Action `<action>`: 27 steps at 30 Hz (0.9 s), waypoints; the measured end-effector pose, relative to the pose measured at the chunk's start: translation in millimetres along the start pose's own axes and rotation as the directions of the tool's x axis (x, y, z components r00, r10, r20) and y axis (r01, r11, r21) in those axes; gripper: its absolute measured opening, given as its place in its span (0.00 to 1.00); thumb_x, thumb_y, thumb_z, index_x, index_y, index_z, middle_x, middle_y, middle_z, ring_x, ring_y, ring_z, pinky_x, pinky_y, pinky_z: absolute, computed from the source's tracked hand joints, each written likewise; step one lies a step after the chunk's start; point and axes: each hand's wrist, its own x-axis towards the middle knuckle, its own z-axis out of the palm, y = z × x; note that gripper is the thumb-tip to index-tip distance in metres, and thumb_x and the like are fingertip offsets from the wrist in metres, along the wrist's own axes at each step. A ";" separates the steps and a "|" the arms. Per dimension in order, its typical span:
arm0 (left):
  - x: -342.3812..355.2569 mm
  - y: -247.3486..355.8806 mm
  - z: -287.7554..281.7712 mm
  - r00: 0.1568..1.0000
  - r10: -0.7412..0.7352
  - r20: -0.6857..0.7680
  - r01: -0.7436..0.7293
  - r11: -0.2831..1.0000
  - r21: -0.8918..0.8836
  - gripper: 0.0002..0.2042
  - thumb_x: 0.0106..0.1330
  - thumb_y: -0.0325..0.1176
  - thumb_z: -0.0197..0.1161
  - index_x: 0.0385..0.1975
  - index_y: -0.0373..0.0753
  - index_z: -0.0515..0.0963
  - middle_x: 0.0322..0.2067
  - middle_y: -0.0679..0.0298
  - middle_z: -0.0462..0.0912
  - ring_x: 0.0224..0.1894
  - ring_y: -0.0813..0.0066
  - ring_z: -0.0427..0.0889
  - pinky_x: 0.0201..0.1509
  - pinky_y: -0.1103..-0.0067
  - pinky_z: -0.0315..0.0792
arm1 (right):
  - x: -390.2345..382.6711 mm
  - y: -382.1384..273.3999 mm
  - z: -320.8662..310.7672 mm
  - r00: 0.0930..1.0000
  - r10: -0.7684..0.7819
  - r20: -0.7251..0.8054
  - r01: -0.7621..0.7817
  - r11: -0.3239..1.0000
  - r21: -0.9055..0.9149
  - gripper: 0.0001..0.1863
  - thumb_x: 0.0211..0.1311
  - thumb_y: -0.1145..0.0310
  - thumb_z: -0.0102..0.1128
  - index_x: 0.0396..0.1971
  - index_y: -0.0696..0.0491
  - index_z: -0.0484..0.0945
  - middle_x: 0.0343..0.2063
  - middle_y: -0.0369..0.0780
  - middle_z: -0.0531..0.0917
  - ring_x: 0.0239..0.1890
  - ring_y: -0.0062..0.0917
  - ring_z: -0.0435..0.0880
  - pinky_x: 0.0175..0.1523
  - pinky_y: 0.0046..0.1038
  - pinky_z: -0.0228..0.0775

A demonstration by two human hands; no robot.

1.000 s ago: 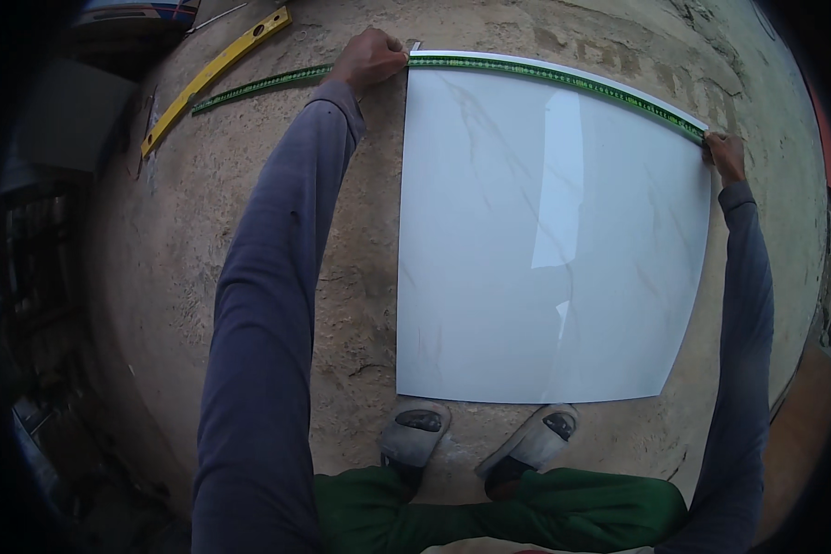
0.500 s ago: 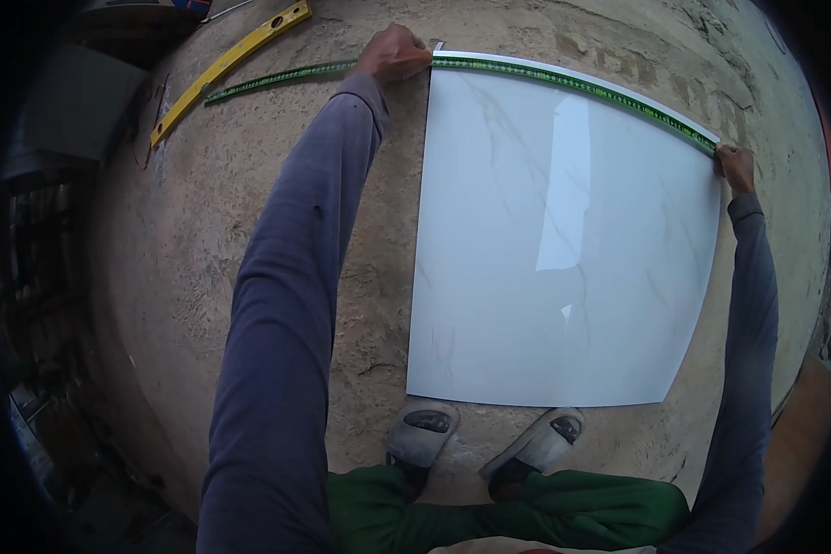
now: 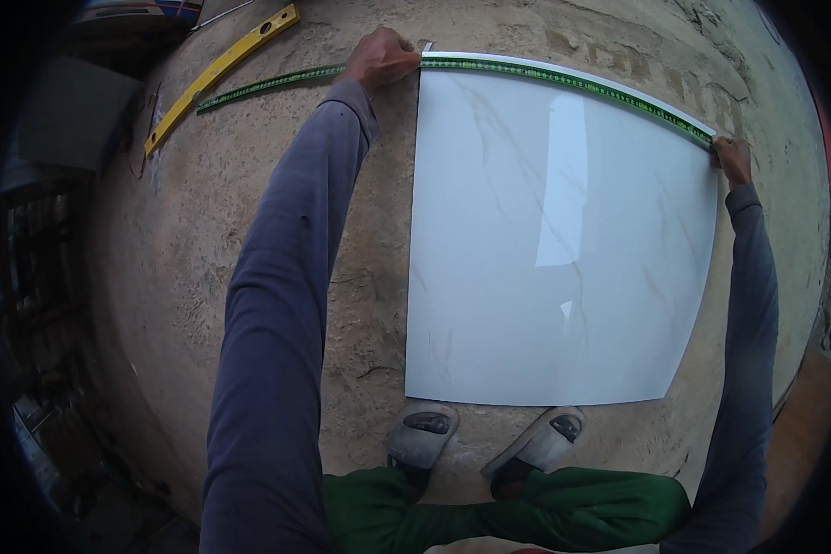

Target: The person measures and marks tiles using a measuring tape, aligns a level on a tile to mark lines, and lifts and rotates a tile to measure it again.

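Note:
A large glossy white tile [image 3: 489, 277] with faint brown veins lies flat on the rough ground before my feet. Stretched along its far edge is a green tape measure [image 3: 563, 78], whose free length runs on past the tile's far left corner over the ground. At that corner my left hand [image 3: 381, 58] is closed, pinching the tape. My right hand [image 3: 733, 159] grips the tape at the tile's far right corner, fingers closed around it. A thin pale piece stands up just beyond the tile by my left hand; I cannot make out what it is.
A yellow spirit level [image 3: 214, 78] lies on the concrete ground [image 3: 222, 203] at the far left, close to the tape's loose end. My grey sandals [image 3: 425, 434] are right at the tile's near edge. Dark clutter fills the left rim.
The view has shifted slightly, so the tile, the level and both hands sit a little differently in it. Both hands keep their hold on the tape at the same corners.

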 end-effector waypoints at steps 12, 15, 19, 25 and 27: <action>0.4 2.5 1.1 0.999 -0.019 0.046 0.020 0.999 -0.025 0.20 0.63 0.41 0.69 0.48 0.34 0.91 0.40 0.47 0.92 0.42 0.57 0.91 0.52 0.66 0.80 | 0.4 -3.8 -6.2 0.999 -0.032 -0.005 0.032 0.998 -0.046 0.20 0.65 0.58 0.63 0.19 0.57 0.79 0.17 0.36 0.78 0.19 0.21 0.79 0.27 0.29 0.72; -2.2 -0.9 -0.3 1.000 0.013 -0.014 -0.013 1.000 -0.010 0.19 0.59 0.43 0.71 0.43 0.36 0.92 0.40 0.46 0.92 0.43 0.52 0.92 0.51 0.65 0.82 | -0.4 -8.4 3.6 0.999 0.000 -0.045 0.001 1.000 0.024 0.20 0.65 0.58 0.63 0.18 0.57 0.79 0.16 0.36 0.78 0.18 0.21 0.78 0.27 0.29 0.72; -3.2 2.6 1.8 1.000 -0.011 -0.005 0.011 1.000 -0.020 0.19 0.59 0.43 0.70 0.43 0.36 0.92 0.39 0.46 0.92 0.43 0.52 0.92 0.51 0.65 0.82 | 1.0 -6.8 -4.5 1.000 0.021 0.003 -0.021 0.999 -0.039 0.20 0.62 0.61 0.62 0.18 0.62 0.83 0.16 0.42 0.83 0.19 0.27 0.83 0.28 0.34 0.74; 1.2 -3.7 2.0 1.000 -0.015 -0.014 0.015 1.000 -0.015 0.19 0.59 0.42 0.69 0.44 0.36 0.92 0.39 0.46 0.92 0.43 0.52 0.92 0.52 0.65 0.82 | 6.2 -6.4 -3.0 1.000 0.015 -0.022 -0.016 0.998 -0.063 0.19 0.62 0.62 0.62 0.18 0.62 0.83 0.16 0.42 0.83 0.19 0.27 0.83 0.28 0.34 0.74; 0.5 -2.3 3.8 1.000 -0.013 -0.002 0.013 1.000 -0.019 0.19 0.59 0.43 0.70 0.44 0.35 0.92 0.39 0.45 0.92 0.44 0.52 0.92 0.53 0.64 0.82 | 4.9 -2.8 -5.2 0.999 0.009 -0.032 -0.012 0.994 -0.109 0.19 0.62 0.61 0.62 0.18 0.61 0.83 0.16 0.41 0.83 0.19 0.27 0.83 0.28 0.34 0.74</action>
